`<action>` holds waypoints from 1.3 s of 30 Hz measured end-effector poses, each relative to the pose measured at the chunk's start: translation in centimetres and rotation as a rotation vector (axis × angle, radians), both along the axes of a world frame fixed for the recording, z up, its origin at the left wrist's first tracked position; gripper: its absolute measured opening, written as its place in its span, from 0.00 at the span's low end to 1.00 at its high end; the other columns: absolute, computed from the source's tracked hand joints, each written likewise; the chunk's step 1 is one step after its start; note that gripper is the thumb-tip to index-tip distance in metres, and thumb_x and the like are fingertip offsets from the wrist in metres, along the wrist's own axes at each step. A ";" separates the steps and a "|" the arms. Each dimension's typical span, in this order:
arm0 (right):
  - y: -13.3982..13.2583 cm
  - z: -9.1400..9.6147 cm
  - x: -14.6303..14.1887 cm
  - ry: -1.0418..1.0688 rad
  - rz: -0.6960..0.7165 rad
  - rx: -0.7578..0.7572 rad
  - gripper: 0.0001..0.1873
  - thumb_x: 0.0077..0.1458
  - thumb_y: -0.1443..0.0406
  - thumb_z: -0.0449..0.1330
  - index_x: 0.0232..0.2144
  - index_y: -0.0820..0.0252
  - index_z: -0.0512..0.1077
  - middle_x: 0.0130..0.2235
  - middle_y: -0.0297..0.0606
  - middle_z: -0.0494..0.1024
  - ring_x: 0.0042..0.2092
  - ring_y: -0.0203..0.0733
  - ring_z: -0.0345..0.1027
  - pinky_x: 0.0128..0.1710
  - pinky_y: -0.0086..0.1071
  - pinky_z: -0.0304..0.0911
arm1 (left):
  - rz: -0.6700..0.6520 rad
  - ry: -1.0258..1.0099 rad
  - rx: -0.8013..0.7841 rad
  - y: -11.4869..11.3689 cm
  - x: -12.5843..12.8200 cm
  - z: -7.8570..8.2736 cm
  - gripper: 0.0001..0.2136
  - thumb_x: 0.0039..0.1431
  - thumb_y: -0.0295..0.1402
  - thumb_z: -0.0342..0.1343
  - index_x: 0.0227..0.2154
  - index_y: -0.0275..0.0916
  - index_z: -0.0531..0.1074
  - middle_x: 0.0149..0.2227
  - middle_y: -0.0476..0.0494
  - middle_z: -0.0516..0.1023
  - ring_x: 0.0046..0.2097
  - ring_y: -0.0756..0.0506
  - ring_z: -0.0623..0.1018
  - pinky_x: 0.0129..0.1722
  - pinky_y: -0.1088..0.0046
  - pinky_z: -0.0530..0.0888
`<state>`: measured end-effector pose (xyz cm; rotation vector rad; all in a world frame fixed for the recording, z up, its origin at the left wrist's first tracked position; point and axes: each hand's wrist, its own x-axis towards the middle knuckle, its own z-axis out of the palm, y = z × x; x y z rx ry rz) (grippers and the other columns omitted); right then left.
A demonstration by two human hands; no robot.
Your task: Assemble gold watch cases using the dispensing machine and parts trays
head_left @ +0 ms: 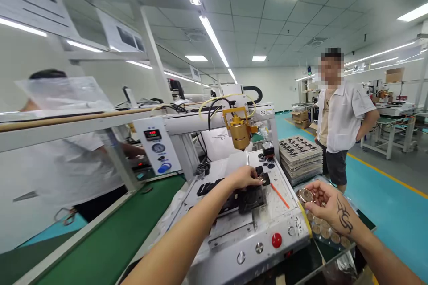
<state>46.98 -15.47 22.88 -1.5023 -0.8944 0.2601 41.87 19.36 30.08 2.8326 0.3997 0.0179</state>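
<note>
My right hand (pixel 326 202) grips a round, gold-rimmed watch case (pixel 305 195) between thumb and fingers, just off the right edge of the machine. My left hand (pixel 245 178) is stretched over the machine bed, its fingertips closed at a small black fixture (pixel 265 179). Something small and shiny shows at those fingertips, too hidden to name. Below my right hand lies a clear tray (pixel 349 246) with several round gold pieces (pixel 325 233). An orange stick (pixel 280 196) rests on the bed between my hands.
A gold cylindrical head (pixel 240 131) hangs from the machine's gantry above my left hand. The front panel carries a red button (pixel 276 240). Stacked grey trays (pixel 301 156) stand at right. One person (pixel 341 116) stands behind them; another (pixel 76 164) works at left.
</note>
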 end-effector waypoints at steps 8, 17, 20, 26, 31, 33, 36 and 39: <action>3.2 0.8 1.5 -0.157 -0.078 0.003 0.21 0.55 0.54 0.70 0.46 0.56 0.74 0.33 0.32 0.74 0.32 0.40 0.66 0.32 0.34 0.65 | -0.009 0.012 -0.029 -1.5 1.4 0.9 0.17 0.60 0.43 0.70 0.24 0.38 0.73 0.22 0.54 0.72 0.26 0.49 0.73 0.32 0.70 0.72; 13.5 1.5 5.7 -0.235 0.174 -0.154 0.20 0.48 0.57 0.73 0.41 0.58 0.75 0.32 0.30 0.71 0.32 0.38 0.61 0.33 0.33 0.58 | 0.075 -0.363 -0.350 -1.5 -7.7 4.6 0.19 0.57 0.41 0.65 0.47 0.35 0.77 0.45 0.39 0.84 0.42 0.44 0.82 0.41 0.69 0.76; 17.9 2.2 7.1 -0.289 0.314 -0.276 0.17 0.48 0.59 0.74 0.38 0.60 0.76 0.29 0.29 0.71 0.31 0.38 0.62 0.32 0.32 0.57 | 0.112 -0.443 -0.405 -2.1 -11.5 4.9 0.16 0.56 0.39 0.66 0.44 0.37 0.76 0.42 0.41 0.83 0.39 0.46 0.82 0.38 0.69 0.76; 20.4 2.8 8.7 -0.421 0.425 -0.429 0.19 0.52 0.56 0.74 0.40 0.62 0.80 0.31 0.33 0.76 0.32 0.39 0.66 0.33 0.34 0.60 | 0.129 -0.571 -0.396 -4.0 -18.5 3.7 0.13 0.59 0.37 0.65 0.44 0.38 0.76 0.38 0.44 0.83 0.36 0.47 0.80 0.38 0.68 0.79; 19.7 2.9 9.4 -0.509 0.449 -0.503 0.18 0.56 0.52 0.72 0.41 0.60 0.84 0.30 0.35 0.77 0.31 0.40 0.64 0.31 0.35 0.58 | 0.112 -0.591 -0.387 -4.9 -21.6 2.2 0.12 0.62 0.36 0.64 0.46 0.39 0.76 0.39 0.44 0.83 0.38 0.46 0.81 0.39 0.67 0.82; 19.7 3.1 9.5 -0.537 0.447 -0.525 0.18 0.57 0.51 0.72 0.42 0.59 0.84 0.31 0.36 0.78 0.31 0.42 0.66 0.31 0.35 0.58 | 0.100 -0.594 -0.412 -5.2 -22.2 1.7 0.12 0.62 0.35 0.63 0.47 0.39 0.76 0.40 0.44 0.83 0.38 0.46 0.82 0.39 0.67 0.83; 19.9 3.4 9.6 -0.577 0.442 -0.550 0.18 0.58 0.51 0.71 0.42 0.58 0.85 0.31 0.37 0.79 0.32 0.42 0.67 0.31 0.35 0.59 | 0.115 -0.598 -0.422 -5.5 -23.1 0.9 0.12 0.61 0.35 0.63 0.46 0.40 0.76 0.40 0.45 0.83 0.38 0.46 0.82 0.39 0.68 0.84; 20.1 3.7 9.5 -0.621 0.442 -0.559 0.17 0.60 0.52 0.70 0.43 0.58 0.85 0.30 0.37 0.79 0.31 0.43 0.67 0.31 0.36 0.59 | 0.135 -0.603 -0.411 -5.6 -24.1 0.4 0.11 0.62 0.36 0.64 0.46 0.42 0.76 0.39 0.46 0.83 0.36 0.46 0.82 0.38 0.68 0.84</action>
